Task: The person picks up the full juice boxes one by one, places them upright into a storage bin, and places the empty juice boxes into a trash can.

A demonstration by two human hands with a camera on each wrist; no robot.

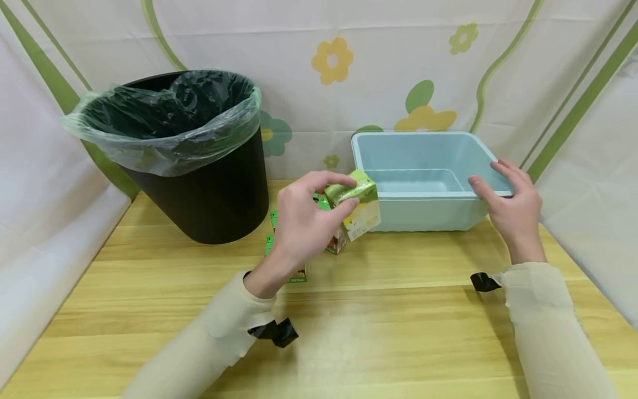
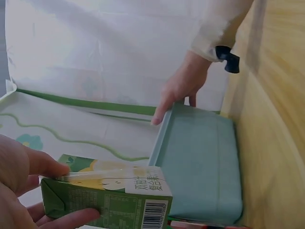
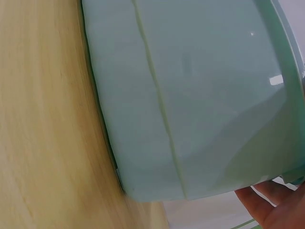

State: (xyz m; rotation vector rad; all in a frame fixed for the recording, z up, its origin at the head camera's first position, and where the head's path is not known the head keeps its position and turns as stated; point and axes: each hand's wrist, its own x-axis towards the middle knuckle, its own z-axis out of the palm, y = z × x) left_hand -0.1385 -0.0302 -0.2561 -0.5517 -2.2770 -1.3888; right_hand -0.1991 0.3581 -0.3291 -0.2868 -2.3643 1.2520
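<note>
My left hand [image 1: 306,213] pinches a green and yellow juice carton [image 1: 363,210] between thumb and fingers. The carton is tilted, just off the left front corner of a light blue plastic bin [image 1: 423,213]. In the left wrist view the carton [image 2: 109,191] shows a barcode and printed lettering, with a straw along its side. My right hand [image 1: 518,202] grips the bin's right rim, thumb at the front and fingers over the side. Behind and below my left hand stand several more cartons [image 1: 336,241] with green tops, partly hidden by it.
A black trash can [image 1: 219,194] lined with a translucent green bag [image 1: 174,149] stands at the back left. A white curtain [image 1: 299,66] with flowers hangs behind. All of it stands on a wooden table [image 1: 389,332].
</note>
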